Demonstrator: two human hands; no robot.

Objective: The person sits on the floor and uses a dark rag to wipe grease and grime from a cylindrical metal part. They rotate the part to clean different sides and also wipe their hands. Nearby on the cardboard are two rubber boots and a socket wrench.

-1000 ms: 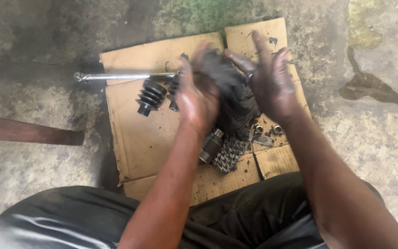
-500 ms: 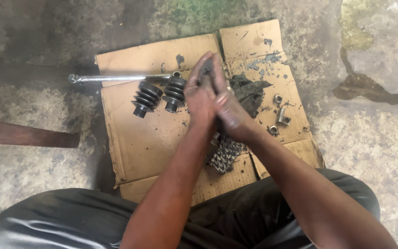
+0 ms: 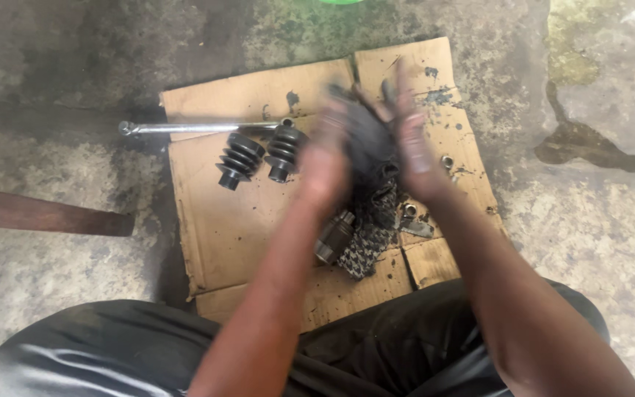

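Note:
My left hand (image 3: 325, 158) and my right hand (image 3: 414, 147) are raised over a sheet of cardboard (image 3: 222, 235), palms facing each other a short way apart, fingers stretched out and blurred by motion. In the gap between them shows a dark greasy rag (image 3: 370, 140); it seems to lie on the cardboard below, not in either hand. Under my wrists are a speckled cloth (image 3: 365, 250) and a short metal cylinder (image 3: 332, 237).
Two black ribbed rubber boots (image 3: 240, 162) (image 3: 285, 151) lie on the cardboard's left half, next to a long metal rod (image 3: 192, 127). Small metal parts (image 3: 409, 212) sit by the cloth. A brown plank (image 3: 38, 213) lies left on the concrete; a dark stain (image 3: 589, 151) is at right.
Half a second ago my palms were pressed together; now they have parted again, as they were a second ago. The view has shifted slightly.

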